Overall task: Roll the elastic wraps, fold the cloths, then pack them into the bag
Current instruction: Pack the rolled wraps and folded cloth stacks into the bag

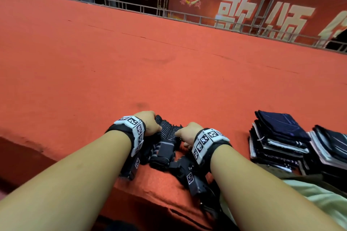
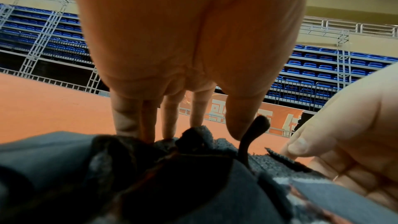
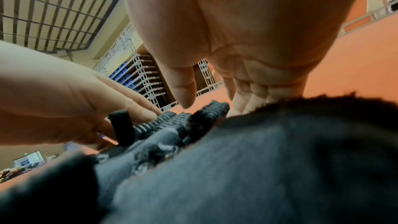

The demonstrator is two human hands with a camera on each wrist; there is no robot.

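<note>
Red felt covers the table (image 1: 169,73), which runs wide toward a metal railing (image 1: 131,6) and a red banner (image 1: 262,11) with large pale characters. Rows of blue seats (image 2: 318,71) rise behind the railing in the left wrist view.

At the near edge of the table, between the two hands, lies a dark ribbed elastic wrap (image 1: 168,138), partly bunched, with grey stripes and a frayed far end. The left hand (image 1: 148,123) sits on the wrap's left side, its fingers (image 2: 127,118) pointing down with the tips on the fabric and the felt, slightly apart; the thumb presses near a short black strap (image 2: 254,132) that sticks up from the wrap. The right hand (image 1: 188,133) sits on the wrap's right side, fingers (image 3: 247,98) held close together and bent down onto the ribbed edge, thumb above it. Whether either hand truly pinches the fabric or only presses on it I cannot tell.

Both wrists wear black bands carrying white blocks printed with black square markers.

To the right, well apart from the wrap, stand two stacks of folded dark cloths (image 1: 277,140), the second stack (image 1: 330,146) just beside the first. A pale green fabric (image 1: 319,199) lies at the lower right, near the right forearm.
</note>
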